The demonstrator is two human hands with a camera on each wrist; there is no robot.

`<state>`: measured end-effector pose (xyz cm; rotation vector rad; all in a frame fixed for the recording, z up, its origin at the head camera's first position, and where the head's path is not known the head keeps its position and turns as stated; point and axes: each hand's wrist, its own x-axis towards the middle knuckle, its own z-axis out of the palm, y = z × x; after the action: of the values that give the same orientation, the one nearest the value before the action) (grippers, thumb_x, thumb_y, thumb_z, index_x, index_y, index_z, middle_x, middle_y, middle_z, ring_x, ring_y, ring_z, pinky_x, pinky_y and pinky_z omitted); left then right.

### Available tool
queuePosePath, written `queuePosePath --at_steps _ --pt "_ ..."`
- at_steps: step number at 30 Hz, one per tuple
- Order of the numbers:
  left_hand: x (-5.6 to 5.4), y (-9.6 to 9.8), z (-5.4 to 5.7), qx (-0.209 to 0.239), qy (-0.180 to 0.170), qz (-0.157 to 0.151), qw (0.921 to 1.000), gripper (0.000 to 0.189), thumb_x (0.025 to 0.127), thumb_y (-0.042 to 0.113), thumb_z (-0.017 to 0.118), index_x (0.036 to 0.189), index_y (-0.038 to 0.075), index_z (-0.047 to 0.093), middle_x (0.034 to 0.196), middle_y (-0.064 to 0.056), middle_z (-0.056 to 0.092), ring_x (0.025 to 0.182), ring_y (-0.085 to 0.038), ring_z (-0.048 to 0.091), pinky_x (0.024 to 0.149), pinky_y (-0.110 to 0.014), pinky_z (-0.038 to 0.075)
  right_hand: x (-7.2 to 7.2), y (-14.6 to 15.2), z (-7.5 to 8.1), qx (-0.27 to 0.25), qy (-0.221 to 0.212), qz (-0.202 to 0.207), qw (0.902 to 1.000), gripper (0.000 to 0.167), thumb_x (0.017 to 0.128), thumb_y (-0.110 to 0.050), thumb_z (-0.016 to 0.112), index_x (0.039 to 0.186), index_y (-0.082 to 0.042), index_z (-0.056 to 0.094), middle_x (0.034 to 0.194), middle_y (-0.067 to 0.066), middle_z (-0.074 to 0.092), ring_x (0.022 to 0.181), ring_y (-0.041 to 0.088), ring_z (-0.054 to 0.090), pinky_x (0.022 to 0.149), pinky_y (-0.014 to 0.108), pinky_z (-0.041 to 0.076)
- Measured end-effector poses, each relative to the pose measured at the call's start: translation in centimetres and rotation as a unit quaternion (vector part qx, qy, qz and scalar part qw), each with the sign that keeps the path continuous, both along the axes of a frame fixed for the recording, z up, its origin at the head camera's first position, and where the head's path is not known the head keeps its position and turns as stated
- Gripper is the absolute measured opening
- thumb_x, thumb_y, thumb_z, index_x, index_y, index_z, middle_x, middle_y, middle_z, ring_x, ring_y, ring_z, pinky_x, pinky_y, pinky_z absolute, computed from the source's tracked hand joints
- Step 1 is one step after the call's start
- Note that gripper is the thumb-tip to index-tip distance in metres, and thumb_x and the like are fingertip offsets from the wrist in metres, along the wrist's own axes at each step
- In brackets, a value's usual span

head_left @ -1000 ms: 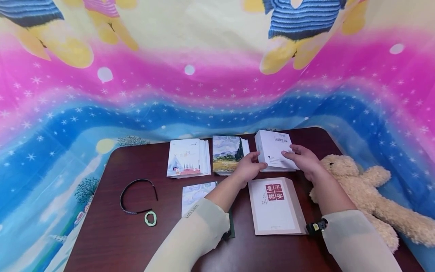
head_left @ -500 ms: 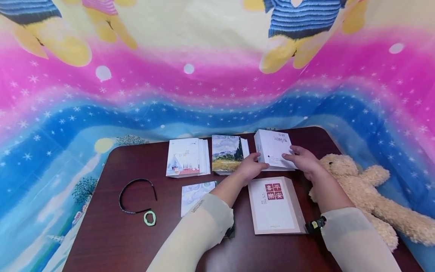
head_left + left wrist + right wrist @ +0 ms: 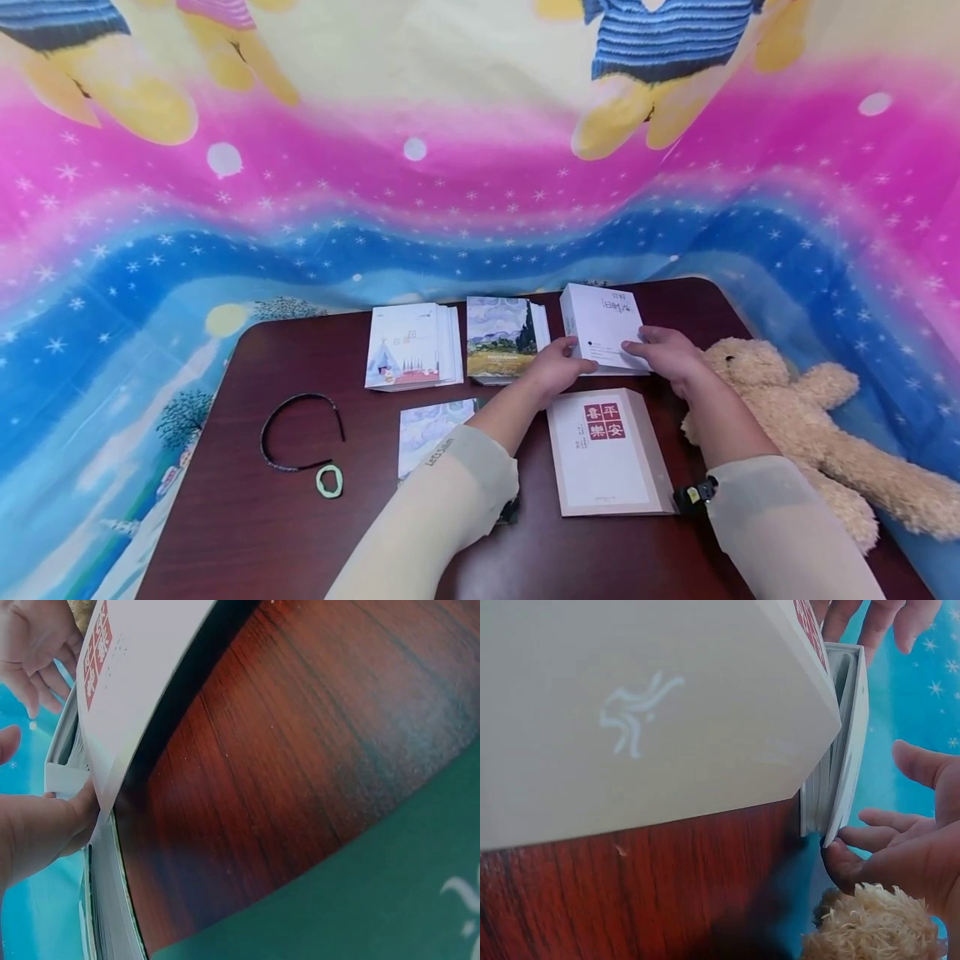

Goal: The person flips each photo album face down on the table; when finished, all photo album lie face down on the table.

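At the back right of the table, a thick white book (image 3: 600, 321) with dark lettering lies between both hands. My left hand (image 3: 553, 372) touches its left side, with the thumb along the near edge. My right hand (image 3: 669, 358) is at the right side, its thumb over the cover. In the right wrist view, the right fingertips (image 3: 847, 851) meet the book's lower edge and the thumb stands apart from it. A white book with red square characters (image 3: 600, 467) lies just in front. Left of it, a book with a painted sky cover (image 3: 435, 429) is partly hidden by the left sleeve.
Farther left along the back are a landscape-cover book stack (image 3: 498, 337) and a white stack with a tent picture (image 3: 405, 342). A black headband (image 3: 264, 442) and a green hair tie (image 3: 320, 483) lie at left. A teddy bear (image 3: 787, 417) sits at right, by the right forearm.
My left thumb has shifted slightly right along the near edge of the white book. The right hand stays at its right side, and the other books lie where they were.
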<state>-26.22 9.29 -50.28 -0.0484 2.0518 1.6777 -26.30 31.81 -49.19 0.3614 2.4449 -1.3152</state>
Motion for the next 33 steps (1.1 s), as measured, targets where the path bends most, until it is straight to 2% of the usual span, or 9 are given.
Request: queuePosePath --at_steps 9,22,28,33 --pt "0.2 -0.2 0.3 0.019 0.003 0.001 0.9998 0.071 0.092 0.02 0.079 0.156 0.015 0.047 0.154 -0.008 0.051 0.136 -0.026 0.052 0.111 -0.045 0.045 0.0 0.1 0.0 0.007 -0.006 0.01 0.9999 0.087 0.101 -0.047 0.064 0.165 -0.003 0.022 0.168 0.026 0.019 0.154 0.047 0.017 0.119 0.064 0.023" --pt "0.6 -0.2 1.4 0.007 0.034 -0.015 0.9993 0.073 0.091 0.024 0.08 0.157 0.027 0.047 0.157 -0.004 0.048 0.136 -0.026 0.051 0.109 -0.046 0.047 0.0 0.2 0.1 -0.006 -0.022 0.009 0.9997 0.094 0.098 -0.058 0.063 0.166 -0.008 0.021 0.17 0.023 0.016 0.153 0.047 0.018 0.117 0.069 0.024" --pt "0.7 -0.2 1.6 0.008 0.044 -0.026 0.9986 0.074 0.093 0.022 0.078 0.158 0.027 0.046 0.155 -0.005 0.05 0.135 -0.026 0.052 0.108 -0.045 0.047 0.1 -0.2 0.0 -0.029 -0.023 0.007 0.9993 0.094 0.099 -0.055 0.063 0.165 -0.004 0.02 0.17 0.024 0.017 0.152 0.047 0.021 0.118 0.067 0.026" --pt "0.8 -0.3 1.9 0.011 0.057 -0.036 0.9976 0.071 0.094 0.022 0.077 0.158 0.026 0.047 0.154 -0.007 0.051 0.132 -0.025 0.054 0.105 -0.043 0.049 0.2 -0.7 0.3 -0.011 -0.02 0.026 0.9994 0.098 0.099 -0.057 0.063 0.164 0.0 0.018 0.168 0.028 0.017 0.152 0.049 0.021 0.118 0.067 0.025"
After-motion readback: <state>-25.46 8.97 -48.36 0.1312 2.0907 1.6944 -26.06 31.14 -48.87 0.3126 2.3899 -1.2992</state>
